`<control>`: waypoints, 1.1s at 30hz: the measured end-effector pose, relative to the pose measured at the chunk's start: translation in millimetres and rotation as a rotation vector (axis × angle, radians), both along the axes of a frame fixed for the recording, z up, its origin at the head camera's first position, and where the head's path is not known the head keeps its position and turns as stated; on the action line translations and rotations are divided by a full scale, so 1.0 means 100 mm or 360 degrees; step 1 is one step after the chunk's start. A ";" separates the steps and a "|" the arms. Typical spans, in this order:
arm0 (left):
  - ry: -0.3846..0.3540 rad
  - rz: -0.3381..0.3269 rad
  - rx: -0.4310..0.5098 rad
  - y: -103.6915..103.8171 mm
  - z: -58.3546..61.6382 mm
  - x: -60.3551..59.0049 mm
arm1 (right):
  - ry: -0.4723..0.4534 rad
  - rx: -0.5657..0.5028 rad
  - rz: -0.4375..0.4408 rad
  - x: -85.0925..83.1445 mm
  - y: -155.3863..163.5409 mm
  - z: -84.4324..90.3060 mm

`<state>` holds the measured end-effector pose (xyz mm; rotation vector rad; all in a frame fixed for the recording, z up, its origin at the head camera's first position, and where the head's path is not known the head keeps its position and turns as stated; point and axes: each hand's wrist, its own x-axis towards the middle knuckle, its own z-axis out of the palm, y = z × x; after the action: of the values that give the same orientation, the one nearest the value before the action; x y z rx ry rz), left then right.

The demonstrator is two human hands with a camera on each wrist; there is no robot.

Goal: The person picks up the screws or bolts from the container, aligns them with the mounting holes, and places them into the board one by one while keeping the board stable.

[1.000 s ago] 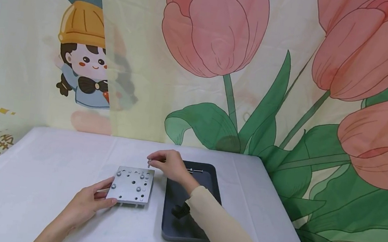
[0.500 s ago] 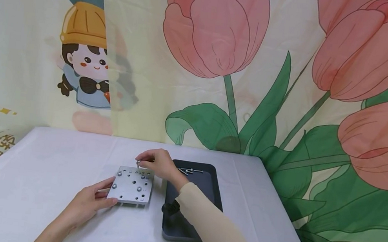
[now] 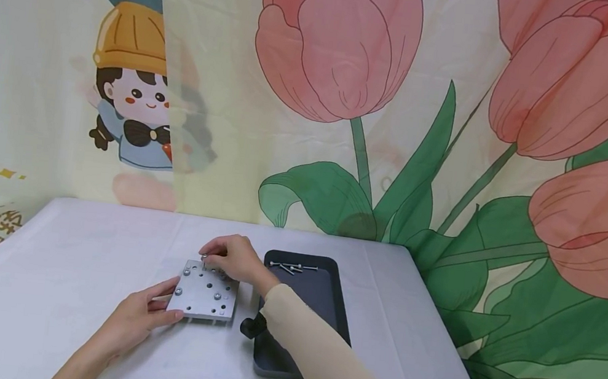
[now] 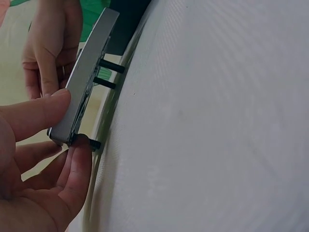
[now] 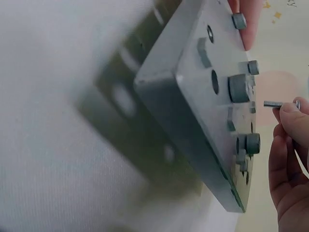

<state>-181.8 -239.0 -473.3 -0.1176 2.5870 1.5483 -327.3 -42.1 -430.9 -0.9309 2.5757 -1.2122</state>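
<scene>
A square silver metal plate (image 3: 194, 301) with several holes is gripped at its left edge by my left hand (image 3: 136, 315), thumb near the front corner. Several socket-head screws (image 5: 240, 89) stand in its holes. Threaded ends (image 4: 112, 65) stick out beneath, towards the white cloth, in the left wrist view. Over the plate's back edge, my right hand (image 3: 238, 261) pinches a loose screw (image 5: 273, 104) between thumb and fingers, its thread pointing at the plate. A gap shows between this screw and the plate in the right wrist view.
To the right of the plate lies a dark shallow tray (image 3: 320, 302), partly under my right forearm. Several loose screws (image 3: 291, 268) lie at its far end. A white cloth (image 3: 98, 242) covers the table, and a printed curtain (image 3: 223, 113) hangs behind it.
My right hand has moved left with the screw, from beyond the plate's back right corner to above its back left part. My left hand and the plate have stayed almost still.
</scene>
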 end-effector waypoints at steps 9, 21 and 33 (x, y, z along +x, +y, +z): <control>0.0020 -0.0015 0.0038 -0.01 -0.02 0.01 | 0.0064 0.0097 -0.0015 0.04 -0.14 -0.03; 0.0058 -0.0021 0.0034 -0.01 -0.03 0.00 | 0.0118 0.0137 0.0000 0.06 -0.18 -0.03; 0.0085 0.0007 -0.0006 -0.02 -0.03 0.01 | 0.0137 0.0207 0.0021 0.04 -0.22 -0.08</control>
<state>-180.8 -240.8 -476.5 -0.0837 2.6319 1.5693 -322.8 -64.1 -438.5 -0.9913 2.6728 -1.0085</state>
